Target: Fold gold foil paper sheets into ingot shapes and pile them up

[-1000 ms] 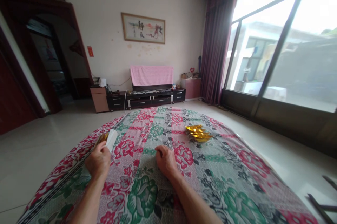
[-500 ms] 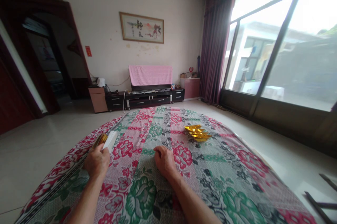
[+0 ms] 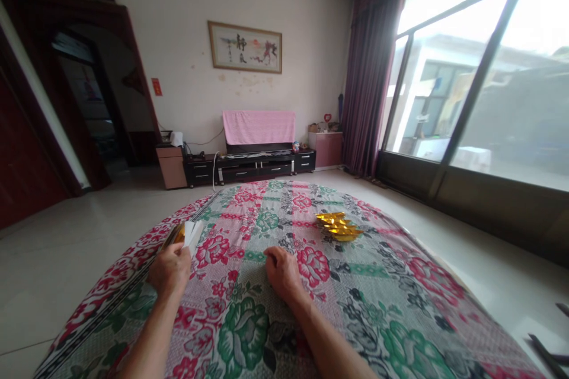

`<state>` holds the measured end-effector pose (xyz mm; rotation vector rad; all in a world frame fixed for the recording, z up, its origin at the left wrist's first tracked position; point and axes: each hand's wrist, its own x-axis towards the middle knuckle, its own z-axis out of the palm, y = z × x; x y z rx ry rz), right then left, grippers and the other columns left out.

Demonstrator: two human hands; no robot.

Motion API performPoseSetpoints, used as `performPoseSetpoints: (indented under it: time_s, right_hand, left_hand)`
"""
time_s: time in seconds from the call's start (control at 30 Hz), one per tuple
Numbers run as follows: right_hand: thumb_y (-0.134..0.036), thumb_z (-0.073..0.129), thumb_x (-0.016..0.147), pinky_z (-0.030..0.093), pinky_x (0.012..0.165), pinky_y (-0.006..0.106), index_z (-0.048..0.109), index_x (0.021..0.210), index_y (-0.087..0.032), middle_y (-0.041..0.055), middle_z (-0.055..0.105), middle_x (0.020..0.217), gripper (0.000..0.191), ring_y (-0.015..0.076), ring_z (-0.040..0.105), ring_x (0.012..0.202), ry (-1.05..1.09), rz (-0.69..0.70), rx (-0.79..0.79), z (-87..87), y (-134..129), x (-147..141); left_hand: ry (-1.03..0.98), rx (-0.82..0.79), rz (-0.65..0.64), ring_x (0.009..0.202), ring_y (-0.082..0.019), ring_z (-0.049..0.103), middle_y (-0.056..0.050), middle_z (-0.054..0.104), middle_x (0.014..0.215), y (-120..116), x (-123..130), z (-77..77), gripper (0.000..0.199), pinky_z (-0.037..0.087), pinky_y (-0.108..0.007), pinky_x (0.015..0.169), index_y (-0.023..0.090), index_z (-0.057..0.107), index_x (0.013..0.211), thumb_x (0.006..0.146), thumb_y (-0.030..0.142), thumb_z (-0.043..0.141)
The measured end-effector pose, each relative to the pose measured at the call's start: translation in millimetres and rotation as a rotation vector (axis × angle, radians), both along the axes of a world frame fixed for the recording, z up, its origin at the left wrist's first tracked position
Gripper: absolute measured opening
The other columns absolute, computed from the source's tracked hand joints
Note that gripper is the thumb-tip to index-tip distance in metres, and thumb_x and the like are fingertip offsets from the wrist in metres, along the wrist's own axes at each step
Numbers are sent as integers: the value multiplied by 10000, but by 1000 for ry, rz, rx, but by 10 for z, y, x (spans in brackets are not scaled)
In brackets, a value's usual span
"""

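Note:
My left hand is closed around a stack of gold foil paper, whose white and gold faces show above the thumb. It is held over the left part of the flowered tablecloth. My right hand rests on the cloth near the middle, fingers curled in and nothing visible in them. Beyond it to the right sits a small group of folded gold foil pieces, pointed at their ends and set close together. Neither hand touches them.
The cloth covers a rounded table. Past its far edge stand a low black TV cabinet and a pink cloth draped over something. A large window with a purple curtain lies to the right. Dark bars show at lower right.
The view has shifted slightly, so everything sits a little further right. The paper in my left hand is tilted a bit differently, showing more white. My right hand keeps its curled pose.

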<state>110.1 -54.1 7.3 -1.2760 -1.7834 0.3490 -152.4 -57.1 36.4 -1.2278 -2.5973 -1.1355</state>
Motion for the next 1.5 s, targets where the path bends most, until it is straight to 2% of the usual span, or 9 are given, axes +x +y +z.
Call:
performPoseSetpoints:
  time_s: [0.23,0.47,0.63,0.73,0.87,1.1,1.2,1.33,1.5]
  right_hand:
    - [-109,446,758,413,696,199,678,834,-201,31,674,792,261,147,618,751,-7,-2,7,-4,12,1]
    - [-115,448,760,417,708,198,679,840,-203,33,679,804,260,147,622,766,-12,-3,-1,-4,17,6]
    - [-119,447,759,419,701,197,681,840,-209,30,679,797,263,145,622,756,-9,-7,2,-2,16,7]
    - [-121,446,757,419,701,199,683,839,-208,30,681,797,265,146,623,757,-6,-6,1,6,11,4]
    - [-136,446,761,421,704,204,687,842,-200,33,691,807,263,149,627,761,29,-3,-5,18,7,-8]
    - [-354,368,872,435,586,227,605,1054,-163,34,691,735,355,154,631,616,296,-6,-158,15,105,38]
    - [-434,376,861,421,510,230,535,1136,-141,16,661,644,432,161,616,546,398,22,-225,24,144,72]
    - [-433,495,774,417,483,237,429,1256,-100,-14,618,572,590,167,581,509,443,-53,-234,50,148,91]
    - [-252,490,673,480,708,291,447,1257,-115,62,677,865,601,198,628,769,399,-170,-205,39,170,110]
  left_hand:
    - [25,-11,56,749,-265,617,-93,693,891,-40,57,40,337,414,-309,598,207,682,906,731,413,481]
    - [93,117,72,731,-243,588,-83,667,827,-60,168,127,286,391,-299,598,204,679,841,721,388,496]
    - [258,240,34,709,-233,565,-73,644,781,-37,212,94,214,364,-294,560,197,678,772,714,319,511]
    - [438,407,-72,727,-216,566,-63,643,753,3,222,60,173,398,-301,639,184,665,710,730,274,518]
    - [591,564,-309,782,-197,582,-62,667,828,39,400,24,156,420,-315,771,173,658,745,787,250,529]
    - [623,457,-829,837,-179,583,-57,654,883,-16,1082,-124,187,466,-299,791,195,650,837,860,182,464]
    - [633,450,-925,845,-178,586,-59,651,932,-57,1267,-161,199,480,-308,795,194,641,858,874,180,443]
    - [641,381,-1017,853,-185,590,-70,646,920,-115,1395,-175,211,506,-300,759,186,631,825,876,182,427]
    - [580,343,-1101,899,-189,596,-74,641,972,-170,1457,-180,186,512,-319,821,190,630,856,838,162,447]
